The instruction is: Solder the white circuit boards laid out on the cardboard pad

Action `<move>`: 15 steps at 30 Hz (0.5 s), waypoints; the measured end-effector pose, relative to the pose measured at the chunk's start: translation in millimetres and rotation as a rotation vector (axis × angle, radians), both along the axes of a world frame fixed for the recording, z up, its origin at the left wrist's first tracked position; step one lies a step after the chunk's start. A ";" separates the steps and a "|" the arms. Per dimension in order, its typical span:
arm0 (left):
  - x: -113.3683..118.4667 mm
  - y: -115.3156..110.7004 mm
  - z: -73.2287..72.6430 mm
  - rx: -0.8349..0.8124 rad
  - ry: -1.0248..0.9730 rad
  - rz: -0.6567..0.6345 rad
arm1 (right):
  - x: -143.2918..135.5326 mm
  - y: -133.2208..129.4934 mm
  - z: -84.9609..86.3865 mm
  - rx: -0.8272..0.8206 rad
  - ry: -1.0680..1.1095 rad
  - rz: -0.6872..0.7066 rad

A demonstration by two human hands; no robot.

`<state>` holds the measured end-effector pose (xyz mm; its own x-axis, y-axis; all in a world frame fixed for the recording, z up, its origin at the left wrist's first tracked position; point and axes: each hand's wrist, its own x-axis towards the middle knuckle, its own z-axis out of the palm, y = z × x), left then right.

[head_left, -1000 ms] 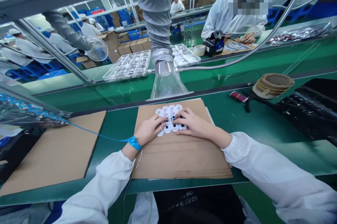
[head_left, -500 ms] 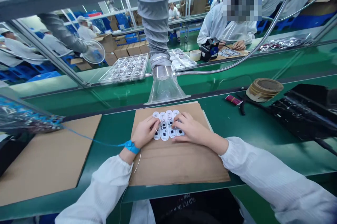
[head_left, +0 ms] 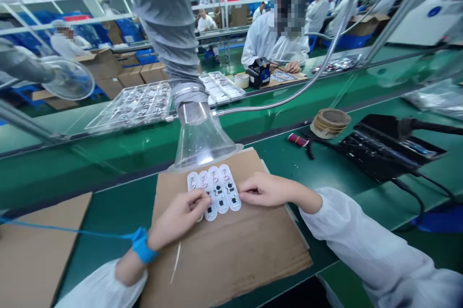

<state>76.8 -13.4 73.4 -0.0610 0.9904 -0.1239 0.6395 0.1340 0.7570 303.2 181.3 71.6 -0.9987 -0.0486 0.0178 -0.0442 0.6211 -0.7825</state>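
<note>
– Which way does the white circuit panel run?

– Four rounded strips side by side, their long axes pointing from the near edge toward the far edge of the cardboard sheet, tilted slightly left. It lies flat near the sheet's far edge, just before the clear funnel hood.

– Room around it?

– Bare cardboard toward the near edge and right; green bench beyond.

– The hands?

– Left hand pinches the panel's left near corner, fingers curled. Right hand pinches its right edge.
</note>
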 end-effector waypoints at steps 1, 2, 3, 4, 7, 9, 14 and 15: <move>-10.5 -3.0 1.3 -0.002 -0.016 0.038 | 3.2 6.0 3.2 -0.050 -0.050 0.010; -21.1 -5.2 1.8 0.000 -0.008 0.033 | 5.9 9.9 5.8 -0.083 -0.084 0.011; -31.1 -6.6 1.4 0.013 0.026 -0.013 | 8.3 12.1 7.6 -0.102 -0.104 0.005; -40.4 -7.3 -0.2 0.046 0.078 -0.063 | 10.8 13.2 8.8 -0.114 -0.109 -0.006; -62.4 -8.3 -13.0 0.203 0.162 -0.055 | 26.1 15.2 8.8 -0.147 0.022 -0.223; -72.6 -9.7 -25.3 0.314 0.184 0.057 | 50.1 19.0 7.3 -0.158 0.258 -0.596; -84.9 -12.6 -47.6 0.355 0.151 0.168 | 157.0 38.7 11.3 0.001 0.836 -1.484; -85.1 -12.6 -49.6 0.340 0.142 0.175 | 179.4 44.4 15.3 0.073 0.950 -1.694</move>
